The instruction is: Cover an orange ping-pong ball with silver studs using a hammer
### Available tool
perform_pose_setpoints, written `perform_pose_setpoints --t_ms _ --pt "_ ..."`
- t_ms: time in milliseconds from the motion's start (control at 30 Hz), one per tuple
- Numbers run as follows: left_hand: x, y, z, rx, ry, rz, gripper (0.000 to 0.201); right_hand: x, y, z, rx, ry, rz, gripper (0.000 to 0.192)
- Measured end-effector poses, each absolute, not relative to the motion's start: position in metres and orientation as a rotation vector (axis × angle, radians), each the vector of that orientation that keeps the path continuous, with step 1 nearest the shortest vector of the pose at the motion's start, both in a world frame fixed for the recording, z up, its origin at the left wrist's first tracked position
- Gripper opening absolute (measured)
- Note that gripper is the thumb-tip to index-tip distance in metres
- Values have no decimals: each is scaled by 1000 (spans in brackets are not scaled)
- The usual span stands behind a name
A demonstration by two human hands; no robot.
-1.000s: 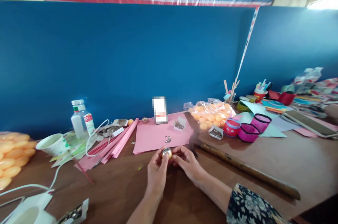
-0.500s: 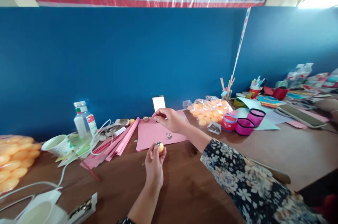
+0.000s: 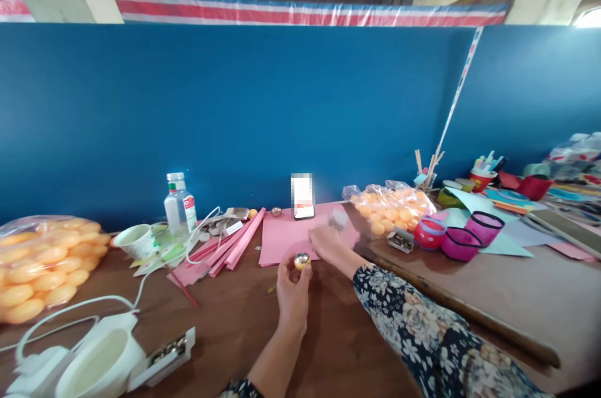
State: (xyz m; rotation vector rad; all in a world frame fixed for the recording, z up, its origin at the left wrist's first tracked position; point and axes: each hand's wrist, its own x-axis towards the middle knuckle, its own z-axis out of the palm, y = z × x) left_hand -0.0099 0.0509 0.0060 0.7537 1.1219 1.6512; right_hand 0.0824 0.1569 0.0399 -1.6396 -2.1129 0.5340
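My left hand (image 3: 292, 298) holds a small orange ball (image 3: 302, 261) between thumb and fingers. Shiny metal pieces that look like thumbtacks cover the ball's upper side. Just beyond it, my right hand (image 3: 331, 248) reaches down to the pink paper (image 3: 282, 238), its fingers curled together. The fingertips are mostly hidden, so what they pinch cannot be made out. Another shiny ball (image 3: 276, 211) sits at the paper's back left corner. A phone (image 3: 304, 213) with a bright screen stands upright at the paper's back edge.
Bags of orange balls lie at left (image 3: 47, 260) and right (image 3: 392, 207). Small boxes of metal pieces sit at front left (image 3: 171, 351) and right (image 3: 400, 240). Pink strips (image 3: 244, 241), a bottle (image 3: 178, 207), cups and a long wooden stick (image 3: 460, 307) surround the hands.
My right hand has come down from above the paper's back part toward its front, near the ball. The left hand still holds the ball, its metal-covered side now facing up more. The view has shifted left.
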Motion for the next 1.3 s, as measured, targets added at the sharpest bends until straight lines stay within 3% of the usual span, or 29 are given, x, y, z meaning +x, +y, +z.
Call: perform_pose_setpoints --t_ms 233,433,533,600,733,1300 --pt "-7 51 8 672 1070 1602 37 85 166 28 -1619 -2084 541 27" --pt "-5 48 11 562 902 1579 47 99 153 41 -1451 -2007 505 10" --pt "-6 47 15 502 816 1564 43 108 133 46 -1336 -1960 522 7" --pt "-7 47 17 466 791 1553 41 113 114 44 -1237 -1927 596 15" --pt "-6 47 16 463 784 1547 47 124 79 27 -989 -1609 1091 23" --pt "-1 43 19 507 754 1379 47 126 58 23 -788 -1076 1496 23"
